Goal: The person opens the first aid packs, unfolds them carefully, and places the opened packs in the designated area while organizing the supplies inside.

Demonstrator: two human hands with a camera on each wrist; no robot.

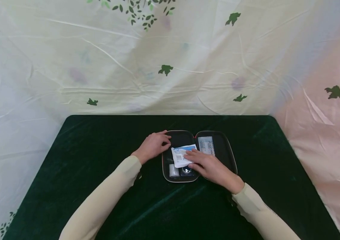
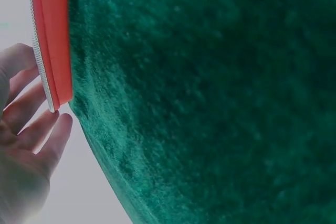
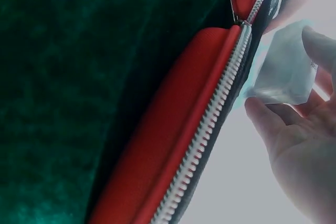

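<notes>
A small hard-shell zip case (image 1: 230,156) lies unfolded, black inside and red outside. My left hand (image 1: 155,145) rests on the left rim of the case; in the left wrist view its fingertips (image 2: 50,129) lie beside the zipper edge. Over the case's left half, the fingers of my right hand (image 1: 210,165) lie extended across a white and blue packet (image 1: 179,156), partly covering it. The thumb sits near the packet's lower edge. Below the packet are a white roll (image 1: 174,171) and a dark item in clear wrap (image 1: 186,171). The right wrist view shows the hand against the pale packet (image 3: 286,64).
In the right half of the case sits a clear printed pouch (image 1: 206,145). A metal zipper (image 3: 202,135) runs along the case edge. Dark green velvet covers the table (image 1: 113,133), and a pale patterned curtain (image 1: 122,73) hangs behind it.
</notes>
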